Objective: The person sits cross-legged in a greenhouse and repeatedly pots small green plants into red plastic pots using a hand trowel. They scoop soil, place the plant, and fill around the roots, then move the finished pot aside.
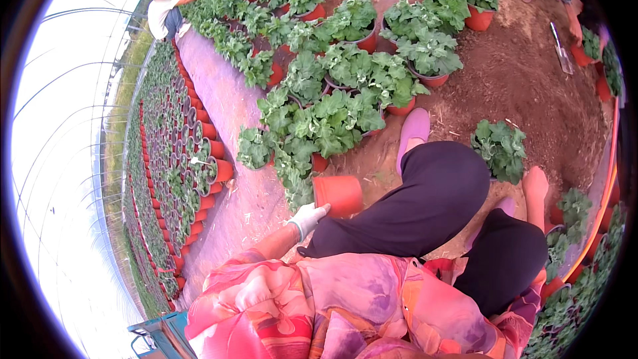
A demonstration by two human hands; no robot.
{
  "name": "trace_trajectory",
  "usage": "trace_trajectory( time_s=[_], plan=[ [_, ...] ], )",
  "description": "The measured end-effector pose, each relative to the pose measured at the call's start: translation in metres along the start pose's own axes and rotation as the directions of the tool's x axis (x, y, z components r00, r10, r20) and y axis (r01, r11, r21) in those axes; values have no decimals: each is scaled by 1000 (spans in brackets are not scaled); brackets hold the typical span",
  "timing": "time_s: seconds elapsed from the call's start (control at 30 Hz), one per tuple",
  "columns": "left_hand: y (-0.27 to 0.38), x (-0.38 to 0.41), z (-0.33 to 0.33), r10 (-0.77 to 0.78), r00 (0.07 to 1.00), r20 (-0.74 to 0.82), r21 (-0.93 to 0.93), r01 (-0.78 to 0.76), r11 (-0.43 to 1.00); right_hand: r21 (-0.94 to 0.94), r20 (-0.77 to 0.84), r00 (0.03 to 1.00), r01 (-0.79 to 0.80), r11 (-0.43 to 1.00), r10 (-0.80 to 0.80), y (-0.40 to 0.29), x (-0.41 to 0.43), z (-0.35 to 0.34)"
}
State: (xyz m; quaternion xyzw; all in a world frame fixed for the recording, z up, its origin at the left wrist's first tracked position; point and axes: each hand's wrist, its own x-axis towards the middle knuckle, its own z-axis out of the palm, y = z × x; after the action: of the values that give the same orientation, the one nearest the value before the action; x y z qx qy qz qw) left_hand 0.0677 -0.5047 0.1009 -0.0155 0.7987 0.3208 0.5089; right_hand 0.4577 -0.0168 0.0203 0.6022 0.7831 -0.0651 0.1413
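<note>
My left hand, in a pale glove, is shut on a red plastic plant pot that lies tilted on its side, with its leafy plant pointing away to the upper left among other foliage; how far that foliage belongs to this pot is unclear. My right hand, bare, is beside a potted leafy plant standing on the soil between my feet. Its fingers are curled and partly hidden, and whether they touch the pot does not show. My black-trousered knees stand between the two hands.
Red-potted plants crowd the ground ahead. Rows of pots line the left beyond a path. A trowel lies on brown soil. One person crouches upper left; another person's hands handle pots upper right. More pots stand at the right.
</note>
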Motion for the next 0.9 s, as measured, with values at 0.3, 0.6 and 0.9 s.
trace_trajectory(
  time_s=[0.3, 0.6, 0.9],
  plan=[
    [36, -6, 32, 60, 992, 106, -122, -47, 991, 33, -33, 999, -5, 999, 6, 7, -2, 2],
    [63, -20, 41, 245, 969, 22, -32, -244, 969, 58, -39, 999, 3, 998, -1, 15, 3, 8],
    [141, -21, 46, 460, 884, -85, 164, -443, 881, 52, -44, 998, 41, 998, -38, 10, 3, 3]
  ],
)
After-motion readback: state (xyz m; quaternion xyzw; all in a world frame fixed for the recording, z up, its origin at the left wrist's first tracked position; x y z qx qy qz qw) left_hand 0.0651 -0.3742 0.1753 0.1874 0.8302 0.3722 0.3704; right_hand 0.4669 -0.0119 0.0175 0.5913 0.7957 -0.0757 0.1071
